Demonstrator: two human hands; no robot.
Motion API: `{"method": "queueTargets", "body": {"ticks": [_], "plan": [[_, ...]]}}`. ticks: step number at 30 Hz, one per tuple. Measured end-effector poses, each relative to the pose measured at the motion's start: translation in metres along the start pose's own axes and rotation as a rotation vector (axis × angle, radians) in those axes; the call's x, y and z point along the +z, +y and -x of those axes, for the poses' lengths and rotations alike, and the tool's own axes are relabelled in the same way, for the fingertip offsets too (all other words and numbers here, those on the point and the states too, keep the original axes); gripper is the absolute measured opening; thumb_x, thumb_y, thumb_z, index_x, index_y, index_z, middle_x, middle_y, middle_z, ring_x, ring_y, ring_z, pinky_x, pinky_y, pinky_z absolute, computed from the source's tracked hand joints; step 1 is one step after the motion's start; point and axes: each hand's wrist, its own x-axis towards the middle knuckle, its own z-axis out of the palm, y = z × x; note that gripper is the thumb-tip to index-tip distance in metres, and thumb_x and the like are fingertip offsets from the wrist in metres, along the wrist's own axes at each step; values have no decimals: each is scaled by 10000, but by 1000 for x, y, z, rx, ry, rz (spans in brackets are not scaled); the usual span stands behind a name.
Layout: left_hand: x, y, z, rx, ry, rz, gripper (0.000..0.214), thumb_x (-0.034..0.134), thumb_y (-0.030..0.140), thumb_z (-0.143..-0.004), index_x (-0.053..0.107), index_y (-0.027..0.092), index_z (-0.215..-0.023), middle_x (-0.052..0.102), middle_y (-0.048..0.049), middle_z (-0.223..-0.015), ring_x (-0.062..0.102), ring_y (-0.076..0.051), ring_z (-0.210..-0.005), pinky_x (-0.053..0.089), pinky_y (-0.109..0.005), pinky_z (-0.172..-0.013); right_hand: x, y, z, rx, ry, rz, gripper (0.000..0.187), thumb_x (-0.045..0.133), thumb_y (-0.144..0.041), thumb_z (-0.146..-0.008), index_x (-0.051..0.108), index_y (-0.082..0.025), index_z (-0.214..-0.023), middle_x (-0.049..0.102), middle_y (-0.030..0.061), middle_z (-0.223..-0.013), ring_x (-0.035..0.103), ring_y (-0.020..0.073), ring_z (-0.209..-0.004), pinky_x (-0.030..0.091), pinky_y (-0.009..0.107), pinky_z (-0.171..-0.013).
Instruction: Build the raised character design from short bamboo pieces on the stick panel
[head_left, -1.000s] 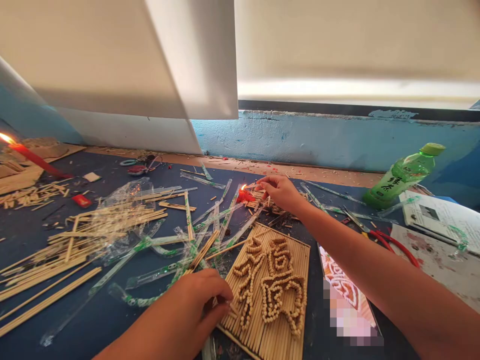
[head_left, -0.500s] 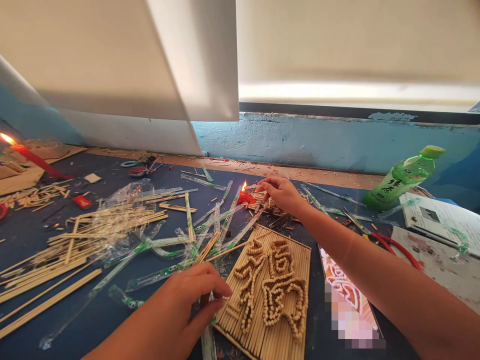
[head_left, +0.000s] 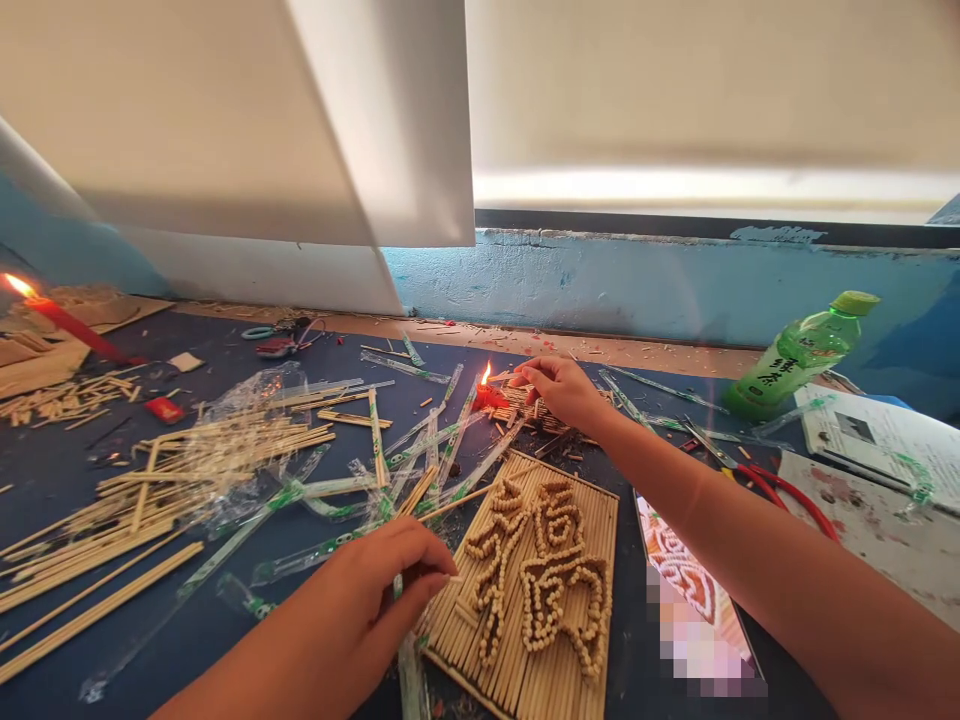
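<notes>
A short lit red candle stub (head_left: 491,396) burns at mid-table. Just right of its flame, my right hand (head_left: 559,388) pinches a thin bamboo stick piece (head_left: 513,378), its far end close to the fire. My left hand (head_left: 394,580) hovers by the left edge of a panel of bamboo sticks (head_left: 559,690), thumb and forefinger closed on a tiny pale stick piece (head_left: 455,578). Raised shapes made of small cut stick pieces (head_left: 564,592) stand on the panel. Behind the stub, and partly hidden by my right hand, lies a heap of short stick bits (head_left: 517,405).
Loose bamboo sticks (head_left: 67,555) and clear wrappers (head_left: 225,550) cover the left side. A second lit red candle (head_left: 75,327) leans at far left. On the right are red-handled scissors (head_left: 780,488), a green bottle (head_left: 799,355), an open book (head_left: 877,440) and a screen with a picture (head_left: 686,565).
My left fingertips have risen slightly beside the panel. My right hand keeps nearly the same place by the flame. The whole view has shifted a little.
</notes>
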Motion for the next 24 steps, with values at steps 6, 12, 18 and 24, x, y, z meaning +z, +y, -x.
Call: {"method": "queueTargets", "body": {"ticks": [6,12,18,24], "plan": [[-4,2,-3,-48,49,131,266,529,453,-981,713,262,-961,733,-6,-859,640,-219,-783,468,-280,-673,1,-3,0,28,-10,-49,306,630,-356,-1004,634,-177,-1254,668,91,-1232,686,218,-1003,595,419,-851],[-12,13,-13,-60,120,304,252,663,479,-920,757,245,-926,763,-20,-867,659,-215,-821,477,-299,-734,-17,-12,16,56,6,-155,239,615,-339,-1015,657,-180,-1189,688,76,-1166,691,183,-921,604,368,-793],[-13,31,-41,-9,78,438,305,674,510,-906,753,233,-1006,790,-39,-822,665,-199,-753,453,-286,-637,-55,-17,73,53,115,-319,205,754,-341,-897,698,-190,-1025,743,48,-967,607,107,-662,534,260,-639],[8,60,-70,2,0,534,224,666,418,-911,694,198,-948,776,-29,-773,633,-159,-662,423,-270,-602,-66,-7,139,63,225,-410,333,729,-524,-869,656,-199,-891,751,48,-852,549,103,-589,467,257,-561]]}}
